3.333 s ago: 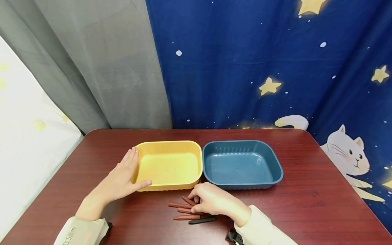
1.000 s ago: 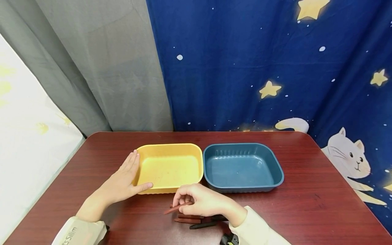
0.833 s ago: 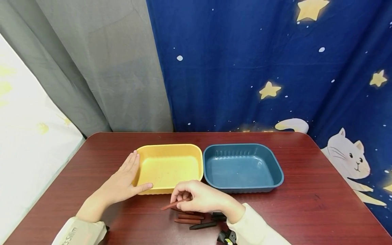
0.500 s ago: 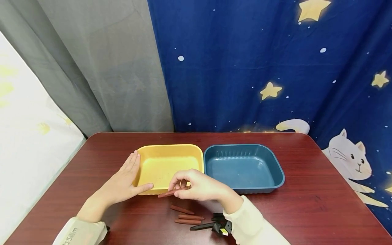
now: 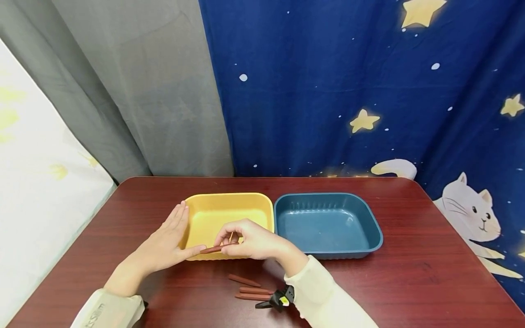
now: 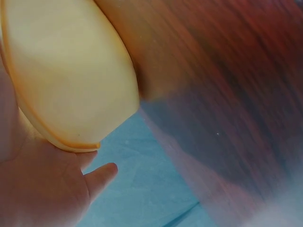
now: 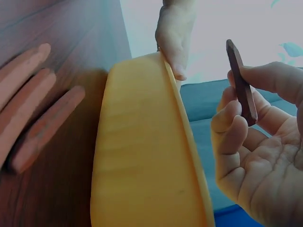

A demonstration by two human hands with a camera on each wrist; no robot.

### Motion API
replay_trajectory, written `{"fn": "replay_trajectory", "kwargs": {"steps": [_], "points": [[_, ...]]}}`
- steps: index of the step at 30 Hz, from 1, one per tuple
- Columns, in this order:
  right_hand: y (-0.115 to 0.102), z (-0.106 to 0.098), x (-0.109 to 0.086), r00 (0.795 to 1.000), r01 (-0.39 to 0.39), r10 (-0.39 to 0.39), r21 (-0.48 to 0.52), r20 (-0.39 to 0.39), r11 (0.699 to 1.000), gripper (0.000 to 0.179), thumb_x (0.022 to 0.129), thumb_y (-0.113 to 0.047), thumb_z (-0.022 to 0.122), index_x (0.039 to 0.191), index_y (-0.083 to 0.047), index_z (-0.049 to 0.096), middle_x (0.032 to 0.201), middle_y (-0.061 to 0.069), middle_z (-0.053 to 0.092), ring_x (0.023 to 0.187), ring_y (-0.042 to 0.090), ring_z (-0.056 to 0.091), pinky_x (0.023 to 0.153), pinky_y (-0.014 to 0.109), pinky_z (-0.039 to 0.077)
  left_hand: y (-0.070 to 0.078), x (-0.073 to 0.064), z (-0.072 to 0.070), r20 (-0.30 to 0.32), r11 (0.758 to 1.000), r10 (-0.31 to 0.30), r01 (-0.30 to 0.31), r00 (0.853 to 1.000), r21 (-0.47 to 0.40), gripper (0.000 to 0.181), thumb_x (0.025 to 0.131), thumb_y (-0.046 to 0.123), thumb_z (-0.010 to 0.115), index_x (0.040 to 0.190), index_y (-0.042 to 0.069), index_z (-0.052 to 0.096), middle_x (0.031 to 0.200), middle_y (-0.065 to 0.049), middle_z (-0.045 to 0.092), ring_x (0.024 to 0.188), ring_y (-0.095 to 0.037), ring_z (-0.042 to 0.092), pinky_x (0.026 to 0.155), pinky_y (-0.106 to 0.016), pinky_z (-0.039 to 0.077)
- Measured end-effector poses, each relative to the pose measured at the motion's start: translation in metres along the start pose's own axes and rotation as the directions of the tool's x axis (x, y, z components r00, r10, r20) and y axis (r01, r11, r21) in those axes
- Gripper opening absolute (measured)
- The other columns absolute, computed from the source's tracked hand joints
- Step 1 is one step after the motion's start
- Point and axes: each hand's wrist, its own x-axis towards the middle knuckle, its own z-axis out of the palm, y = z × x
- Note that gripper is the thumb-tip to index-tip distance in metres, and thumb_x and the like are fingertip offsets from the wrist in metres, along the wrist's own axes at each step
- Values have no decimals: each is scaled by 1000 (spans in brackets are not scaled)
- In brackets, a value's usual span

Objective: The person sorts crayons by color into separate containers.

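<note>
My right hand pinches a reddish-brown crayon between thumb and fingers, above the front rim of a yellow plastic bin. In the right wrist view the crayon shows flat sides and a tapered tip, and is clear of the bin wall. My left hand lies with straight fingers along the bin's left side, its thumb on the front-left rim. In the left wrist view the bin hides part of that hand. Three similar brown crayons lie on the table in front.
A blue bin stands against the yellow bin's right side. A black crayon lies near the brown ones, partly covered by the black wrist device. The table ends at a curtain behind.
My right hand has picked up one brown crayon from the pile and carried it forward and left, up over the yellow bin's front rim. My left hand stays at the bin's side.
</note>
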Motion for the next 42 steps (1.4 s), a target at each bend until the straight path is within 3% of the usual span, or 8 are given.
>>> {"fn": "replay_trajectory", "kwargs": {"steps": [16, 22, 27, 32, 42], "points": [[23, 2, 30, 978, -151, 158, 61, -135, 987, 15, 90, -2, 68, 104, 2, 71, 89, 14, 67, 68, 3, 53, 61, 14, 44, -2, 2, 3, -2, 1000, -2, 2, 1000, -7, 115, 86, 66, 62, 155, -11, 11, 165, -27, 5, 154, -42, 6, 123, -55, 17], [30, 5, 40, 933, -278, 298, 123, -199, 953, 14, 85, 0, 69, 99, 0, 73, 80, 2, 62, 70, 8, 51, 59, 17, 40, -1, 1, 1, -3, 1000, 1, -1, 1000, 4, 114, 86, 66, 62, 155, -10, 11, 165, -26, 4, 154, -42, 6, 121, -58, 19], [41, 11, 42, 909, -342, 362, 129, -206, 931, 12, 84, 4, 67, 95, 1, 73, 77, 1, 60, 68, 10, 49, 58, 18, 39, -1, 1, 2, -7, 1000, 2, -2, 1000, 12, 114, 86, 65, 62, 154, -11, 12, 165, -27, 5, 154, -43, 7, 118, -63, 21], [43, 14, 42, 868, -428, 452, 151, -207, 891, 9, 83, 5, 69, 91, 3, 72, 72, 0, 59, 64, 10, 49, 57, 18, 39, -2, 2, 5, -6, 1000, -6, 6, 1000, 8, 115, 86, 67, 62, 155, -10, 11, 165, -27, 5, 153, -43, 7, 114, -69, 24], [46, 14, 43, 791, -549, 535, 41, -296, 835, 8, 80, 4, 72, 83, -3, 73, 74, 2, 62, 65, 13, 50, 58, 20, 40, -1, 2, 3, -5, 1000, -9, 9, 1000, 11, 116, 86, 67, 62, 155, -11, 11, 164, -28, 6, 153, -44, 8, 114, -69, 24]]}}
